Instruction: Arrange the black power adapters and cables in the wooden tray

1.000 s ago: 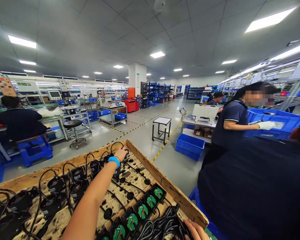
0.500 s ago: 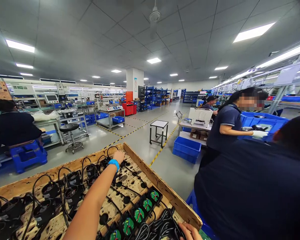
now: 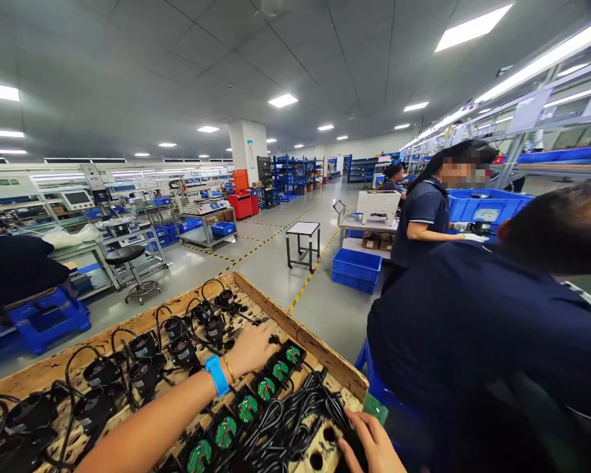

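My left hand (image 3: 253, 348), a blue band on its wrist, reaches over the wooden tray (image 3: 315, 338), close to the row of round green circuit boards (image 3: 266, 389) in black housings. Its fingers point downward and away; their tips are mostly hidden, so any hold is unclear. At the tray's near right corner, my right hand (image 3: 372, 443) has thumb and fingers apart beside a bundle of black cables (image 3: 295, 420). Several black round motor-like units (image 3: 182, 349) with looped cords stand in the left part of the tray.
A co-worker in dark clothing (image 3: 453, 328) sits close on the right. Beyond, another person (image 3: 423, 217) wears white gloves by a blue bin (image 3: 487, 205). Stacked blue crates (image 3: 356, 269) and a small wheeled table (image 3: 303, 230) stand on the floor past the tray.
My left hand has come back from the tray's far corner toward the green circuit boards. More of my right hand shows at the near corner. The view has shifted.
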